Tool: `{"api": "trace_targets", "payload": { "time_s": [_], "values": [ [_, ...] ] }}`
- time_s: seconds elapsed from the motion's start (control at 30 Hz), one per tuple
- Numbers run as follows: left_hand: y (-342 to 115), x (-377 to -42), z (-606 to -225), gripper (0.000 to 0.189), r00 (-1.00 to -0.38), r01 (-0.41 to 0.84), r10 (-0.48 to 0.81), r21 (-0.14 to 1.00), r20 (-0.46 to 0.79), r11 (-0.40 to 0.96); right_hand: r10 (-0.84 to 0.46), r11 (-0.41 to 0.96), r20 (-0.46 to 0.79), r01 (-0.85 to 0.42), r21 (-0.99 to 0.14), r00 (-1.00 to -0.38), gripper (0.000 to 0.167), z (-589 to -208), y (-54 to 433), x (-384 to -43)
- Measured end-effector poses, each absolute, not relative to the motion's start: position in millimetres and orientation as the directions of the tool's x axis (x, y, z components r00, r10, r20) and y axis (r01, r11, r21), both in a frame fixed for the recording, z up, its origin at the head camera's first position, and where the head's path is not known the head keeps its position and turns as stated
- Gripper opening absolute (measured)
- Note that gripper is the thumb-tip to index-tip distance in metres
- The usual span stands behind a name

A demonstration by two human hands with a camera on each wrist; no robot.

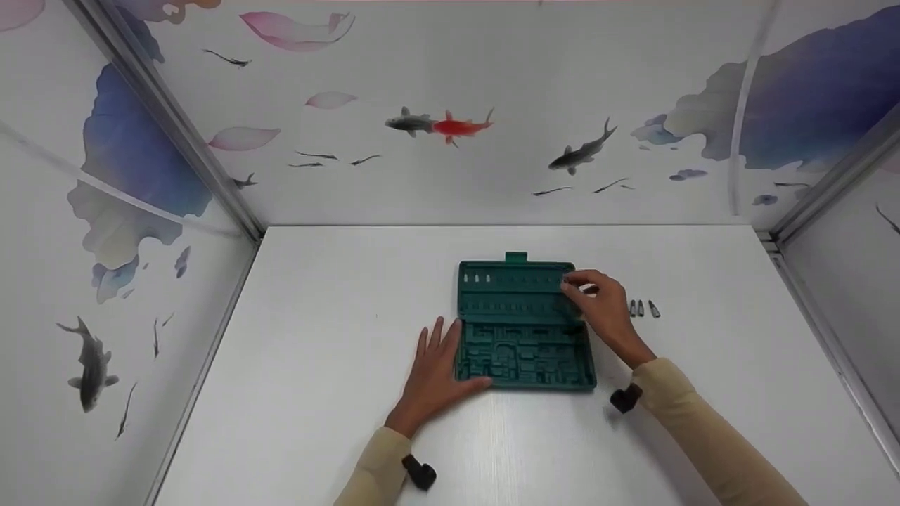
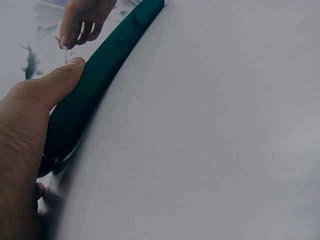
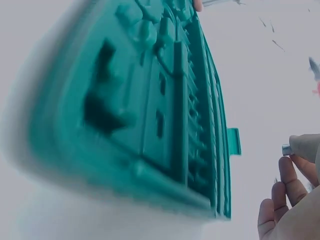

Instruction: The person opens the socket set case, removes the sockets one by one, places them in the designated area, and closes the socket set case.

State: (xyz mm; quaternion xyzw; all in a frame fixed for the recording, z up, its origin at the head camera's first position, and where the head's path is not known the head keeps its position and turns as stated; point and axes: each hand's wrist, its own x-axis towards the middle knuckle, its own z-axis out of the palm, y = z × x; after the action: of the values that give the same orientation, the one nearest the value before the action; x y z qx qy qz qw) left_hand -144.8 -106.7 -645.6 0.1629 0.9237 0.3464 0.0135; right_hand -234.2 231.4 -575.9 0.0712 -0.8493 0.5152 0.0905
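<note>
Nearest, two tan sleeves [image 1: 380,460] are reaching forward, a black wrist camera [image 1: 420,473] sitting just beside each wrist. The left hand [image 1: 436,372] is resting, fingers straight and grasping nothing, along the near left corner of the green case [image 1: 538,388]; its thumb is touching the case's near edge while its other fingers are lying beside the left wall. The case is lying unfolded on the white table [image 1: 316,316], its molded tray stretching rightward from the left hand. Farther off, the right hand [image 1: 606,299] is pinching a small silver metal piece [image 3: 286,149] between thumb and index finger by the lid's far right end; whether the piece is touching the lid, I cannot tell. Just right of that hand, three small metal bits [image 1: 640,308] are lying on the table. Well to its left, three light pieces [image 1: 477,278] are standing in the lid's far row. Beyond both hands, a latch tab [image 1: 516,256] is jutting out, and behind it a wall [image 1: 422,56] is showing painted fish [image 1: 460,127].
</note>
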Motion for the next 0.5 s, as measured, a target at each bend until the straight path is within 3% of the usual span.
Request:
{"api": "trace_targets", "payload": {
  "time_s": [0.5],
  "values": [
    [-106.3,-147.0,-648.2,0.124,-0.947,0.292,0.311,0.636,0.086,0.714,0.056,0.544,0.209,-0.146,-0.826,-0.976,0.026,-583.4,301.2,-200.2]
  ]
}}
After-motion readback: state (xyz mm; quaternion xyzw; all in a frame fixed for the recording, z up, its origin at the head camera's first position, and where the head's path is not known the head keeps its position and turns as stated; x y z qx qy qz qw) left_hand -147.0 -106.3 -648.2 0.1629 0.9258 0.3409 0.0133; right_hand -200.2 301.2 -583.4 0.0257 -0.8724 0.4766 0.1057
